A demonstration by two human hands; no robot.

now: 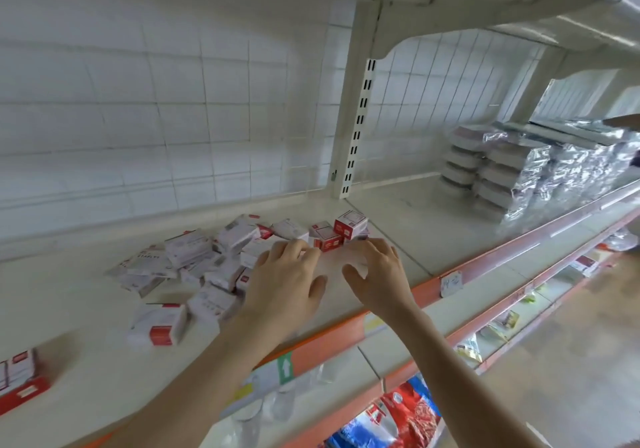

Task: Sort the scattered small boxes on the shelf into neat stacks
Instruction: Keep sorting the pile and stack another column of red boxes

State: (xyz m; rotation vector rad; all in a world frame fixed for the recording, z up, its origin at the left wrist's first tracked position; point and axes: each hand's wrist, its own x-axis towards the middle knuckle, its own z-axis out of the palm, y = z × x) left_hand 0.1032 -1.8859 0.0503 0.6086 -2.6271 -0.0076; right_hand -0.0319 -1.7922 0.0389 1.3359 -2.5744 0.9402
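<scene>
A: Where are the boxes rel. to the hands?
B: The scatter lies left and far-left of both hands, flat on the shelf, tipped every way. The left hand is at its right edge, tips at or just short of the closest ones.
A: And the stack?
B: The stack sits just far of the hands, approx. between them, a bit nearer the right hand. Red-and-white boxes, squared up, and the right end looks higher.
A: Fingers?
B: Left fingers are apart and relaxed, palm down, gripping nothing I can see. Right fingers are lightly bent w/ the thumb apart from them. There's a white blur under them, maybe a box, can't tell.
A: Which hand takes the next one?
B: My guess is the left, as it's nearest the scatter. The next box lies just left of its fingers, long axis approx. near-left to far-right. Lift there, then carry right and far to the stack. The right hand is better placed to steady the stack.
A: Stragglers?
B: One lone box near-left, apart from the scatter, so prob. last.
</scene>
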